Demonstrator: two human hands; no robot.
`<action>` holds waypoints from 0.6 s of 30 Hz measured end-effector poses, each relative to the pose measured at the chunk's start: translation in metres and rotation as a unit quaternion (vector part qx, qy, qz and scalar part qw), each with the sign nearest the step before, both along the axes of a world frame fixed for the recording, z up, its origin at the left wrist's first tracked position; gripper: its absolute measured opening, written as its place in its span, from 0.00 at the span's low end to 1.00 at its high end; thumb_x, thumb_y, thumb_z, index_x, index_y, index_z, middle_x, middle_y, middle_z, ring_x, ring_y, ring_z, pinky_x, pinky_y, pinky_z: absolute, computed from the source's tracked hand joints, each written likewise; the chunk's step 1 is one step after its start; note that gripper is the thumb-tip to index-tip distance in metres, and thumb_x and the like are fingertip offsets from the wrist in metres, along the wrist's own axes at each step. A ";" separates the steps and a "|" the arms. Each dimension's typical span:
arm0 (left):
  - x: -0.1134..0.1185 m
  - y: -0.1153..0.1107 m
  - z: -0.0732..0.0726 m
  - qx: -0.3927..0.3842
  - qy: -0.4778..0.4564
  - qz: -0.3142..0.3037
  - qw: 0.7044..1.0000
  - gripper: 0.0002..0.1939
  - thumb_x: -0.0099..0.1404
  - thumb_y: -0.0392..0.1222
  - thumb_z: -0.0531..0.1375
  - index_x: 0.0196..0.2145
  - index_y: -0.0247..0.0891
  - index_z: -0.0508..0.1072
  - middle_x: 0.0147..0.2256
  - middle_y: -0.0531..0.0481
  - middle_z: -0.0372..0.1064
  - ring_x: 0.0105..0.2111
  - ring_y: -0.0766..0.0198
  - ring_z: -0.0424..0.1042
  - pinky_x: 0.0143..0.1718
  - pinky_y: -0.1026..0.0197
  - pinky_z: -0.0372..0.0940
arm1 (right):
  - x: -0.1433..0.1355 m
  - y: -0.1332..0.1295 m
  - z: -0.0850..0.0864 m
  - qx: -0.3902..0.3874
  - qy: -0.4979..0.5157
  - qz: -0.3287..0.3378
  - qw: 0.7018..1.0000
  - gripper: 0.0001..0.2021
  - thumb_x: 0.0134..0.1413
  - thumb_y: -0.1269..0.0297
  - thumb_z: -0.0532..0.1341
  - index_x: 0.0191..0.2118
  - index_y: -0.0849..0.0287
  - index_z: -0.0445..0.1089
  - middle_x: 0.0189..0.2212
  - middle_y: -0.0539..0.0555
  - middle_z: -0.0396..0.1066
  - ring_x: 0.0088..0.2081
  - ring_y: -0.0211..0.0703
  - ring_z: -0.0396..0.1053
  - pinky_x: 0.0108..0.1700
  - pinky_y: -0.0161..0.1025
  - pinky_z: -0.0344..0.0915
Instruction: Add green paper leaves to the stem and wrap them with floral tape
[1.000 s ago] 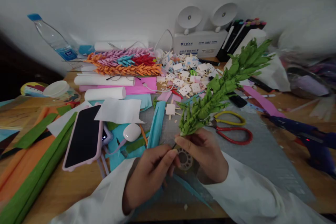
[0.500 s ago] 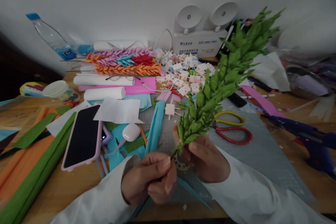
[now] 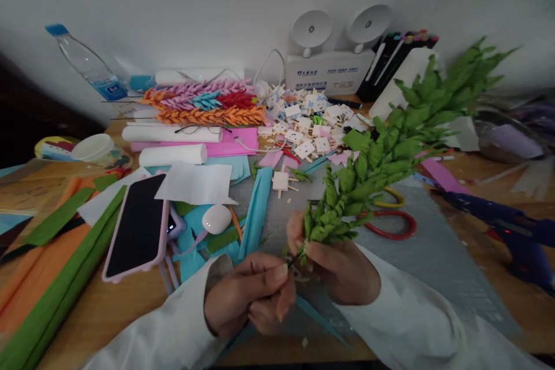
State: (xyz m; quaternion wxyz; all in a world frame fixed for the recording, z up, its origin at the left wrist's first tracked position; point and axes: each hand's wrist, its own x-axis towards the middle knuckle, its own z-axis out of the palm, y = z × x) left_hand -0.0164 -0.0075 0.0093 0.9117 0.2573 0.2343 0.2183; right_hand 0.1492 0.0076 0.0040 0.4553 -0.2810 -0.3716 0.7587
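Note:
A long green crepe-paper leaf stalk (image 3: 381, 156) slants up to the right, many small twisted leaves packed along it. My left hand (image 3: 254, 295) pinches its thin dark stem below the leaves, thumb against fingers. Around the base of the lowest leaves, my right hand (image 3: 338, 266) is closed, its fingertips partly hidden by the leaves. Behind the stalk, scissors with one red and one yellow handle (image 3: 392, 224) lie on the grey cutting mat (image 3: 416, 277), partly covered. A strip of blue paper (image 3: 321, 321) lies under my hands.
A blue glue gun (image 3: 507, 225) with a red light lies at right. At left are a phone (image 3: 136, 225) and green and orange paper (image 3: 47, 260). Finished paper stalks (image 3: 208, 98), small white face pieces (image 3: 306, 127) and a twin-lamp emergency light (image 3: 329, 72) stand farther back.
The green stalk has swung right and tipped lower, uncovering the marker pens and a white roll behind it. Both hands keep hold, with the left shifted slightly right.

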 end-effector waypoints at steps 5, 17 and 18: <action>-0.002 -0.001 0.000 -0.010 -0.024 0.015 1.000 0.22 0.62 0.53 0.59 0.19 0.34 0.66 0.10 0.62 0.41 0.10 0.75 0.39 0.13 0.67 0.37 | -0.002 -0.002 0.001 -0.010 0.017 0.033 0.999 0.17 0.47 0.49 0.69 0.35 0.57 0.70 0.19 0.43 0.57 0.17 0.30 0.49 0.18 0.31 0.43; -0.002 -0.002 -0.001 0.011 0.044 0.001 0.999 0.24 0.60 0.57 0.60 0.18 0.35 0.68 0.10 0.60 0.45 0.11 0.73 0.42 0.14 0.65 0.37 | 0.001 -0.004 0.006 0.071 -0.085 -0.040 0.993 0.12 0.52 0.54 0.66 0.31 0.59 0.73 0.24 0.48 0.63 0.22 0.34 0.57 0.22 0.33 0.55; -0.002 -0.002 -0.001 0.011 0.047 0.006 0.999 0.24 0.60 0.57 0.59 0.18 0.35 0.67 0.10 0.59 0.45 0.11 0.73 0.43 0.15 0.65 0.38 | 0.001 -0.004 0.007 0.080 -0.076 -0.034 0.993 0.11 0.53 0.55 0.66 0.31 0.59 0.73 0.24 0.48 0.64 0.22 0.34 0.58 0.23 0.33 0.56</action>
